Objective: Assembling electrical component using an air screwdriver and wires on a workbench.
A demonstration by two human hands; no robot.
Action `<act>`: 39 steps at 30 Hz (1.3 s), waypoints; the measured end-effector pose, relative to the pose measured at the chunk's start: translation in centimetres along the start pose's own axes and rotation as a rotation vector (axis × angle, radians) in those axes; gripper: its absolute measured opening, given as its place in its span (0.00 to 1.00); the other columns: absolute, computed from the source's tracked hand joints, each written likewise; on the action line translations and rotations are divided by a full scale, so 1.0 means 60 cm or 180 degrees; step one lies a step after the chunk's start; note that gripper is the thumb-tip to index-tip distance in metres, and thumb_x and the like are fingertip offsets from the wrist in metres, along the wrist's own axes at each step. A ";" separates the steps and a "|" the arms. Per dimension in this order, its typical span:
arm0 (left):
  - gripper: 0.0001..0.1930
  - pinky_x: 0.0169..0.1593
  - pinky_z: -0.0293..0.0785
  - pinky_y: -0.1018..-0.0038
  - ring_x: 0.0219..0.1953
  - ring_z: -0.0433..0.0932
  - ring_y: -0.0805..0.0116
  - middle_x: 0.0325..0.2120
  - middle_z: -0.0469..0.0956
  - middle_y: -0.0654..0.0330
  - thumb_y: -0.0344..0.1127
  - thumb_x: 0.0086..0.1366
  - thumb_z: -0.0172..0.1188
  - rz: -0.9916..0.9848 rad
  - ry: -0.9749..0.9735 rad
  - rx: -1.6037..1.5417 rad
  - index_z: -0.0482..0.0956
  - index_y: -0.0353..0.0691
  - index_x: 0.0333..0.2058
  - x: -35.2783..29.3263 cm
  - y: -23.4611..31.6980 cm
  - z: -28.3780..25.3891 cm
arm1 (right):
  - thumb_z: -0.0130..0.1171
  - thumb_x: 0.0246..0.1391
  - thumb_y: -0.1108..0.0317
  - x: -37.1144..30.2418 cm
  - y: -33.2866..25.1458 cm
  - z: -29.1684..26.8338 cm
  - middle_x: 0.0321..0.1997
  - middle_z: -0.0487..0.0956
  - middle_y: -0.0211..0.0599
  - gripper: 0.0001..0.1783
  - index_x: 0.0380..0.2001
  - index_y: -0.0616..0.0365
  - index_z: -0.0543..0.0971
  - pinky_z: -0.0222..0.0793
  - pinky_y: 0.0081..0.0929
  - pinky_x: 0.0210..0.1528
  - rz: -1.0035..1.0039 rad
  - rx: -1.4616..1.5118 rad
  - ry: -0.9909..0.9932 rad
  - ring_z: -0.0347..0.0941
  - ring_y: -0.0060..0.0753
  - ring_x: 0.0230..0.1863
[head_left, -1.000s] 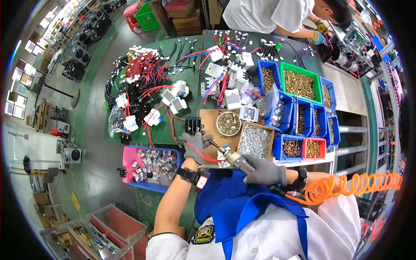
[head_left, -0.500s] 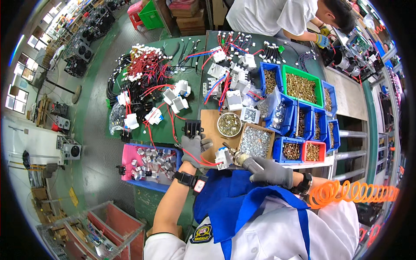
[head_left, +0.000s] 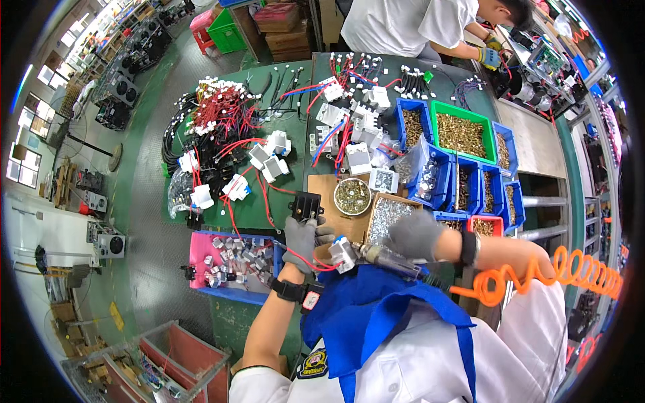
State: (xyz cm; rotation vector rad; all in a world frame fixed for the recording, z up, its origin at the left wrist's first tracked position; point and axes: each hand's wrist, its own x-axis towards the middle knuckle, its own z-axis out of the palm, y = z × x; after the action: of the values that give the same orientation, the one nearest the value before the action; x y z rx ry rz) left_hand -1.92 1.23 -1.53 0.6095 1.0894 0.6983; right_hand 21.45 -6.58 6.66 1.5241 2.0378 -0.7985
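Note:
My left hand (head_left: 299,240), in a grey glove, grips a black terminal block (head_left: 307,204) near the table's front edge. Red wires (head_left: 316,263) run beside that hand to a white-and-grey electrical component (head_left: 343,253). Close to this component is the tip of an air screwdriver (head_left: 393,262), which lies across the blue apron, out of my hand. My gloved right hand (head_left: 415,236) is over the front of a cardboard box of small silver screws (head_left: 388,218); its fingers are blurred and partly hidden. A round tub of brass-coloured hardware (head_left: 352,197) stands beside the box.
Blue bins (head_left: 430,176), a green bin (head_left: 463,134) and a red bin (head_left: 485,227) hold metal parts at right. Wire bundles (head_left: 218,111) lie at far left. A pink-and-blue crate (head_left: 201,269) holds small components. An orange coiled hose (head_left: 537,275) crosses at right; a co-worker (head_left: 410,27) stands beyond.
My right hand has let go of the air screwdriver and moved up to the screw box. The screwdriver now lies on the apron. My left hand still holds the terminal block.

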 end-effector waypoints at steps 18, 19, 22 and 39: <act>0.08 0.20 0.79 0.73 0.22 0.80 0.60 0.30 0.74 0.50 0.23 0.64 0.46 0.0011 -0.0208 0.0739 0.61 0.30 0.41 -0.009 0.004 0.079 | 0.52 0.47 0.70 0.091 0.054 0.102 0.32 0.78 0.48 0.09 0.32 0.51 0.80 0.71 0.45 0.42 0.0667 0.1191 0.0991 0.76 0.51 0.38; 0.08 0.20 0.79 0.73 0.22 0.80 0.60 0.30 0.74 0.50 0.23 0.64 0.46 -0.0011 -0.0163 0.0733 0.61 0.30 0.41 -0.008 0.003 0.083 | 0.51 0.48 0.70 0.086 0.055 0.099 0.32 0.78 0.48 0.10 0.33 0.50 0.80 0.71 0.45 0.42 0.0787 0.1286 0.1041 0.76 0.51 0.38; 0.09 0.20 0.79 0.73 0.21 0.80 0.61 0.30 0.74 0.49 0.23 0.64 0.46 -0.0168 -0.0213 0.0706 0.60 0.29 0.42 -0.011 0.002 0.096 | 0.51 0.50 0.68 0.077 0.059 0.082 0.32 0.78 0.47 0.09 0.33 0.51 0.80 0.71 0.44 0.40 0.0805 0.1404 0.1306 0.75 0.52 0.38; 0.13 0.23 0.82 0.70 0.23 0.81 0.60 0.31 0.76 0.48 0.23 0.60 0.50 0.0125 -0.0026 0.0512 0.62 0.31 0.44 -0.048 0.002 0.152 | 0.57 0.49 0.67 0.053 -0.027 -0.013 0.26 0.78 0.38 0.15 0.42 0.49 0.74 0.71 0.37 0.28 -0.0019 0.1364 0.3204 0.76 0.42 0.28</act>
State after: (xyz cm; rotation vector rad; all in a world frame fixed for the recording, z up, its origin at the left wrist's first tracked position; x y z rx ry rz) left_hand 5.72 -1.84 3.36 0.7725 1.1355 0.6455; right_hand 19.03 -4.21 5.35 2.5232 2.6364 -0.5154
